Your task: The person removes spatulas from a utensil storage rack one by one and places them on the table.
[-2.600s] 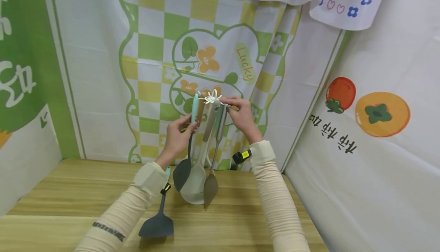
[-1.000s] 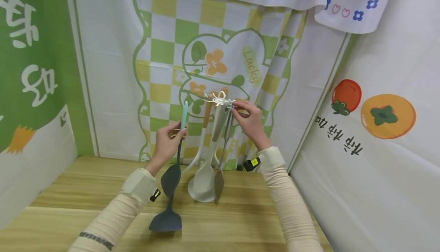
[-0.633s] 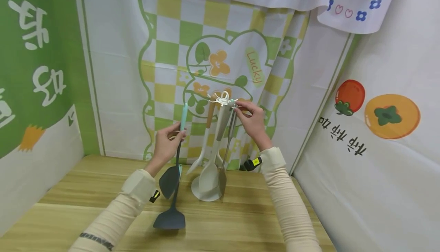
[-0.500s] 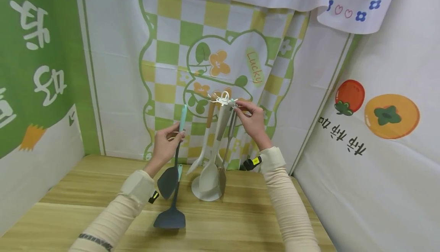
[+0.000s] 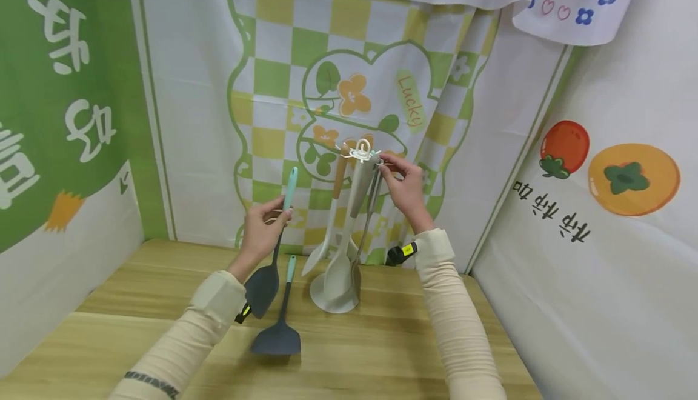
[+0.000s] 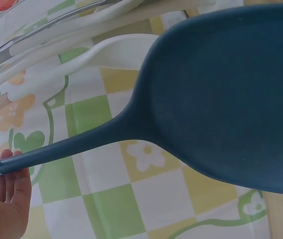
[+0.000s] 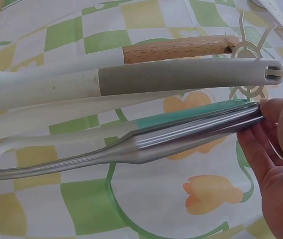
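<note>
Your left hand point(image 5: 259, 234) holds a dark spatula point(image 5: 263, 291) away from the white rack point(image 5: 360, 155); your right hand point(image 5: 407, 191) pinches a steel handle point(image 7: 191, 135) near its hooks. Another spatula point(image 5: 277, 340) already lies on the table point(image 5: 392, 345), while several pale utensils point(image 5: 339, 276) appear left hanging.

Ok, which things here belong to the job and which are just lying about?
In the job, apparently:
dark spatula in the left grip
steel-handled utensil pinched by the right grip
white hook rack
other utensils clustered at the rack

Just about:
second dark spatula, untouched on the wooden table; could belong too
patterned wall cloth
</note>
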A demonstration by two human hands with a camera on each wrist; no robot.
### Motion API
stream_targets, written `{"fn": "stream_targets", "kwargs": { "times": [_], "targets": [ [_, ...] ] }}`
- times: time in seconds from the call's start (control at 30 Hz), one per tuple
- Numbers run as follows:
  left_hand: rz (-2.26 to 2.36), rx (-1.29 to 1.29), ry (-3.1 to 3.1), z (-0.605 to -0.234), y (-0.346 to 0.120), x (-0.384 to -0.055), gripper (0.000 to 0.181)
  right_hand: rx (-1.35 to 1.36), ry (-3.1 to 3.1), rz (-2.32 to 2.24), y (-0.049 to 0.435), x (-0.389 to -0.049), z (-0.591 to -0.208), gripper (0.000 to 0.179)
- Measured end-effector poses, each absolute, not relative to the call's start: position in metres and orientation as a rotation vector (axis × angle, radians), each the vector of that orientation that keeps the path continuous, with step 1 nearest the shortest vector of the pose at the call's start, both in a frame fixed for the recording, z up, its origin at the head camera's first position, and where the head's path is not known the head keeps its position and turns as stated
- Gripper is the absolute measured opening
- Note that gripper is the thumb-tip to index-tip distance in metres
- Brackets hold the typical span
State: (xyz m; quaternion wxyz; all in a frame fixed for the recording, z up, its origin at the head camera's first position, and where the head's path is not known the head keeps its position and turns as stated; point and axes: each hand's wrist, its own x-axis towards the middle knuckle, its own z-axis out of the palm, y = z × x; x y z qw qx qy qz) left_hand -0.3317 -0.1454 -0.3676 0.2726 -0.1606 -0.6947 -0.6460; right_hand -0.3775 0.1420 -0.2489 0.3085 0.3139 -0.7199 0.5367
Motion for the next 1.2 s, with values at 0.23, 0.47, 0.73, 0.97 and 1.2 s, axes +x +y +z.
{"fn": "stream_targets", "kwargs": {
  "times": [0.23,0.47,0.73,0.97,1.2],
  "targets": [
    [-1.725,-0.471,-1.856,-0.37,-0.15,-0.333,0.04,0.824,-1.919,1.407,0.142,-0.378,-0.248,0.025],
    [-1.692,-0.435,-1.866,-0.378,-0.154,-0.334,0.038,0.823,-1.911,1.386,0.14,-0.377,-0.246,0.024],
    [-1.705,-0.385,-1.896,-0.387,-0.157,-0.331,0.039,0.829,-1.916,1.397,0.141,-0.379,-0.248,0.023],
    [-1.691,-0.371,-1.918,-0.389,-0.161,-0.329,0.038,0.84,-1.902,1.39,0.14,-0.381,-0.249,0.023],
    [-1.729,-0.342,-1.934,-0.393,-0.166,-0.331,0.04,0.85,-1.909,1.374,0.141,-0.383,-0.249,0.024]
  ]
}}
